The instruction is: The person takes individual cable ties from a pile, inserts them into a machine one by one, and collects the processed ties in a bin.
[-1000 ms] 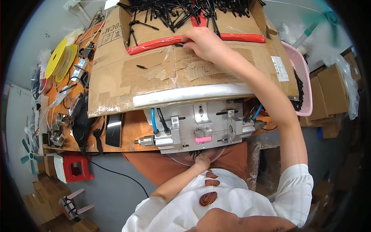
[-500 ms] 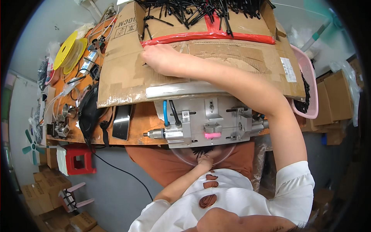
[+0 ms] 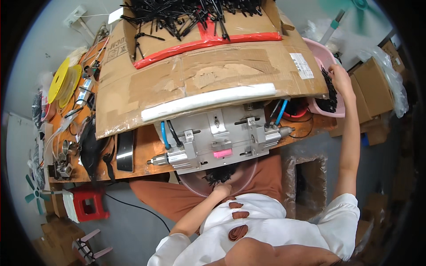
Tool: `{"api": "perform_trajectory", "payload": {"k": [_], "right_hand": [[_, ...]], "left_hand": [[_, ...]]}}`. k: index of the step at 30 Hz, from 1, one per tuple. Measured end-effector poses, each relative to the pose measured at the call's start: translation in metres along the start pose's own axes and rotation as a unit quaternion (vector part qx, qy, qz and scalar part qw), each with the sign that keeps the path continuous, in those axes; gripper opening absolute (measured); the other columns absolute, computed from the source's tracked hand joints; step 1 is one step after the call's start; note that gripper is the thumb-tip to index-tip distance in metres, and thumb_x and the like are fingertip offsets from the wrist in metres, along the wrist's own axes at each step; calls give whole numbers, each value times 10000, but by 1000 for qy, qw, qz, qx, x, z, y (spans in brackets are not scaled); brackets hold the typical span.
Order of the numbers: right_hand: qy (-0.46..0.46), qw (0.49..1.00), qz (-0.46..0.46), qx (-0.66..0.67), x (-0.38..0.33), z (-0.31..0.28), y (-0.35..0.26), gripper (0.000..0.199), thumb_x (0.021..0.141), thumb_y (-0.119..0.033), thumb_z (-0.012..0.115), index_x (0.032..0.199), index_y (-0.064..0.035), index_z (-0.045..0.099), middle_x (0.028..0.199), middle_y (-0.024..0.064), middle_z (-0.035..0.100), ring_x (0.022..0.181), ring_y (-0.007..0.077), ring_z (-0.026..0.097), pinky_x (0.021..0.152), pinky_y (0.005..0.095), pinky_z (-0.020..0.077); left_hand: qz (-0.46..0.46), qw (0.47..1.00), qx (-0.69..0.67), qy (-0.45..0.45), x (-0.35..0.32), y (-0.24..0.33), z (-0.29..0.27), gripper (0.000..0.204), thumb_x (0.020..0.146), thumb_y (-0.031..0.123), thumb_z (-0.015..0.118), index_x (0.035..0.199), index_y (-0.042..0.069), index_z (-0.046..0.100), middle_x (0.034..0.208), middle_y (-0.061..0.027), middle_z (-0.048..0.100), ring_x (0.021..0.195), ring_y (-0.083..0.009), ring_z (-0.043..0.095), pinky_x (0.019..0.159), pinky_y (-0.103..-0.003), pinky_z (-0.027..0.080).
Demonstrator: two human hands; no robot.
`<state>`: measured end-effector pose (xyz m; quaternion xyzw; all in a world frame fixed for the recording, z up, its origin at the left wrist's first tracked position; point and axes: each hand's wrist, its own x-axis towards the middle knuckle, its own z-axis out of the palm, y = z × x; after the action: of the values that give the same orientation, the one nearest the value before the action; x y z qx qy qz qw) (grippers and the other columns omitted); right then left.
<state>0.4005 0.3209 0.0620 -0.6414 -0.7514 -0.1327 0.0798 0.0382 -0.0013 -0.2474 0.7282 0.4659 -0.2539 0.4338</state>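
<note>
My right hand (image 3: 341, 80) is at the far right, over the rim of a pink plastic basket (image 3: 321, 47) that holds small black parts (image 3: 327, 94). Its fingers are curled in toward those parts; whatever they pinch is too small to make out. My left hand (image 3: 223, 190) is low in a clear bowl (image 3: 249, 174) on my lap, against a pile of thin black pieces (image 3: 218, 175). Its fingertips are hidden among them. Between the hands sits a metal fixture (image 3: 207, 153) with two cylinders and a pink block (image 3: 222, 153) at its middle.
A cardboard box (image 3: 177, 84) with red tape, heaped with black plastic pieces (image 3: 177, 20), stands behind the fixture. To the left on the wooden table lie a phone (image 3: 125, 151), a black bag (image 3: 92, 141) and a yellow spool (image 3: 59, 82). A red stool (image 3: 90, 204) stands on the floor.
My right hand has left the box's front flap and swung far right to the pink basket. My left hand stays at the bowl. The view has shifted, so the table sits farther left.
</note>
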Motion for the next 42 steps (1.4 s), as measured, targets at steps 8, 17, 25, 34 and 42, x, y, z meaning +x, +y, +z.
{"api": "perform_trajectory", "payload": {"k": [8, 17, 25, 34, 42], "right_hand": [[153, 889, -369, 225, 117, -36, -266, 254, 898, -231, 582, 1094, -72, 609, 996, 119, 579, 964, 325, 567, 820, 388, 471], [110, 945, -266, 153, 172, -8, -438, 456, 849, -433, 611, 1207, -154, 566, 1320, 199, 378, 1242, 385, 367, 943, 682, 327], [71, 890, -420, 161, 136, -11, -371, 182, 858, -218, 608, 1007, -114, 612, 1297, 149, 437, 1196, 337, 437, 928, 465, 433], [63, 815, -523, 241, 71, -18, -303, 67, 794, -58, 602, 853, -28, 589, 1254, 158, 448, 1149, 344, 468, 964, 421, 415], [112, 819, -534, 177, 49, -39, -276, 178, 798, -183, 696, 862, -36, 619, 1270, 142, 483, 1144, 320, 496, 958, 449, 398]], "left_hand": [[-24, 998, -57, -14, -8, -1, -4, 203, 794, 107, 565, 830, -11, 727, 913, -217, 688, 961, -339, 660, 843, -404, 518], [30, 994, -47, 92, 26, -15, 39, 239, 806, 90, 542, 923, -34, 709, 927, -238, 688, 863, -374, 686, 650, -469, 565], [12, 997, -64, 29, 11, -6, 11, 250, 827, 64, 546, 1012, -34, 683, 1023, -266, 660, 957, -361, 669, 729, -438, 561], [228, 908, -168, 310, -194, 6, -135, 373, 897, 201, 584, 1226, 34, 530, 1012, -148, 625, 879, -336, 629, 762, -401, 526], [-166, 693, 54, 700, -245, -111, -281, 372, 932, 186, 555, 1262, 25, 500, 1185, -216, 516, 1010, -368, 535, 867, -428, 448]]}}
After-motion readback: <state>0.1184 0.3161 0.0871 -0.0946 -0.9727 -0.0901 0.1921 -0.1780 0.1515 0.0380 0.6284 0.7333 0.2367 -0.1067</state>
